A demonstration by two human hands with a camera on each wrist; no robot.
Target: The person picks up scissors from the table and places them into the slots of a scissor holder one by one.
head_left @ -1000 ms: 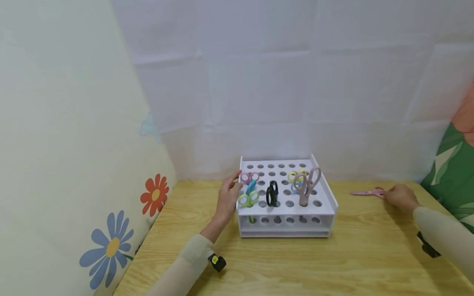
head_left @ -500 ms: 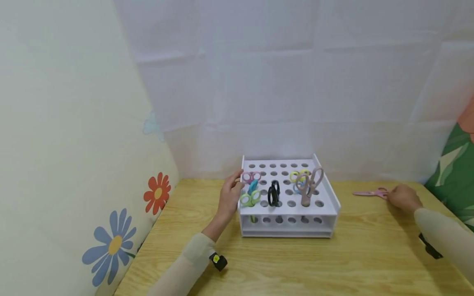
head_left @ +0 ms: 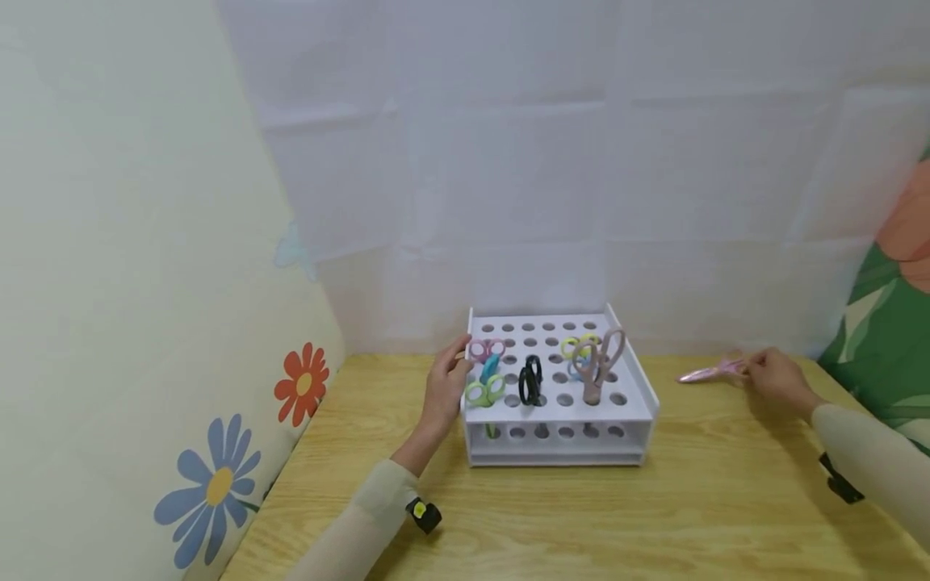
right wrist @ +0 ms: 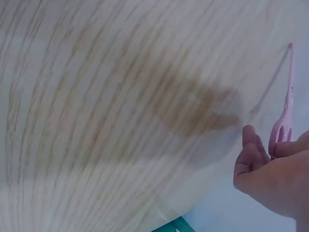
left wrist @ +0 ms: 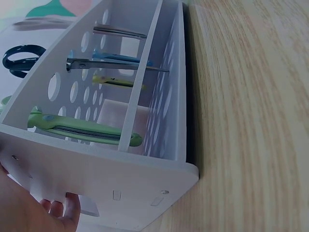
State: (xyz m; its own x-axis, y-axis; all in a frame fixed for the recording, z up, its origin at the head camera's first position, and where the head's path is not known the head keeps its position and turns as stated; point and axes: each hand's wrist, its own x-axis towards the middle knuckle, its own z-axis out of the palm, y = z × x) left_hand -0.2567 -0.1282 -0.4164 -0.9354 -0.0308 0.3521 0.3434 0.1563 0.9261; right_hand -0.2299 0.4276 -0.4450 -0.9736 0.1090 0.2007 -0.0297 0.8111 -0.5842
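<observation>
My right hand pinches a pair of pink scissors by the handles, right of the rack. In the right wrist view the scissors are tilted, with their shadow on the table. My left hand grips the left side of a white rack with rows of round holes. In the left wrist view its fingers lie at a cutout in the side panel. Standing in the rack are green scissors, black scissors, large mauve scissors, pink-handled scissors and yellow-handled scissors.
The rack stands on a wood-grain table near a white cloth backdrop. A flowered panel borders the left side, and a green leafy panel the right. Something teal and something blue also stick up from the rack.
The pink scissors lay flat on the table; my right hand has now lifted and turned them, moving slightly left. My left hand stays on the rack, and the head view has shifted slightly.
</observation>
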